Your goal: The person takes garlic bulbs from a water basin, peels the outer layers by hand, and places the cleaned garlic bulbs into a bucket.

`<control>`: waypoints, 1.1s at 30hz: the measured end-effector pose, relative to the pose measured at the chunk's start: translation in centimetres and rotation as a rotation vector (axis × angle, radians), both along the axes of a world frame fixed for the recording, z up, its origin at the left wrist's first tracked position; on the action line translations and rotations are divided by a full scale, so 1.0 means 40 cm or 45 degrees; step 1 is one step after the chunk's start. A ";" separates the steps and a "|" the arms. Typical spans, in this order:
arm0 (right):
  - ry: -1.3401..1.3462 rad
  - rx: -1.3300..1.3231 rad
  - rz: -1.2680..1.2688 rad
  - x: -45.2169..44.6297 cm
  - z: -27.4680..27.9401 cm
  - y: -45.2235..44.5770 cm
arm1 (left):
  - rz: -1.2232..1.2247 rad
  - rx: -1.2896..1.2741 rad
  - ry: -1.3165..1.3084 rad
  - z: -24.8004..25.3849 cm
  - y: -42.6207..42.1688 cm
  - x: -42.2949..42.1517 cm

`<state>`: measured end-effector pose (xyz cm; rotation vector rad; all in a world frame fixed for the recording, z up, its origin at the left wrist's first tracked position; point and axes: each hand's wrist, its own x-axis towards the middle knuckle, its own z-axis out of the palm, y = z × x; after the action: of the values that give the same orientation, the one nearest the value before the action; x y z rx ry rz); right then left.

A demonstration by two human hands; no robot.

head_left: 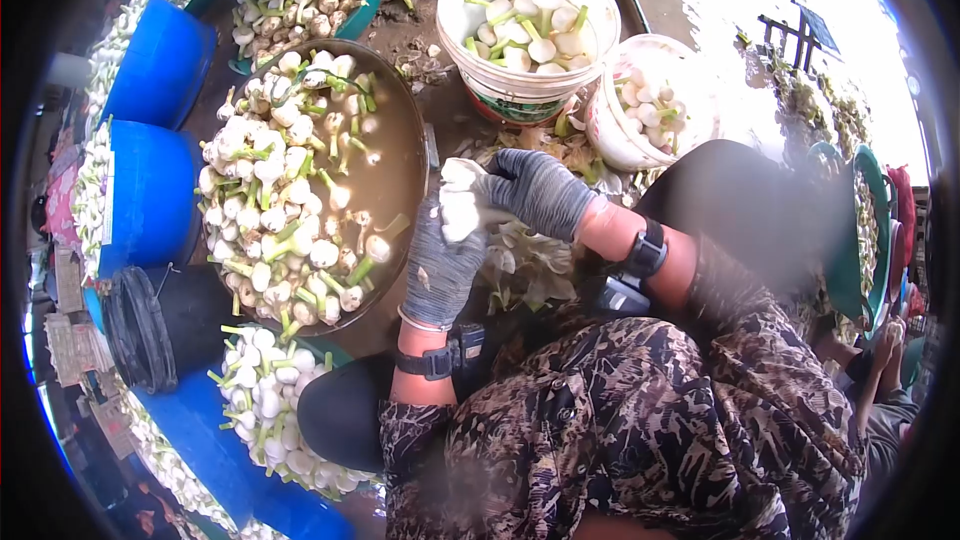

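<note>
Garlic (461, 202) between left hand (440, 265) and right hand (540, 190), both gloved

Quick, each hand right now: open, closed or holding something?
Left hand, grey knit glove: closed, holding a pale white bulb.
Right hand, grey knit glove: fingers curled at the bulb; whether gripping cannot be told.

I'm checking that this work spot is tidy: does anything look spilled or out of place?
Loose peelings lie heaped on the ground near the hands, outside any container. The water in the big round pan looks murky brown, perhaps dirty.
</note>
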<state>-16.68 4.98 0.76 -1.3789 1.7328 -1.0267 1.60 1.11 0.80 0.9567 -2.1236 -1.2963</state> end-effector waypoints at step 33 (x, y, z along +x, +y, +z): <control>-0.480 0.042 0.589 0.186 -0.103 -0.246 | 0.720 0.215 0.691 0.058 0.010 0.037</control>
<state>-9.22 -4.86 -3.38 -1.3729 1.0859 -0.9162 3.09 1.52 3.12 1.0268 -1.2348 -1.2596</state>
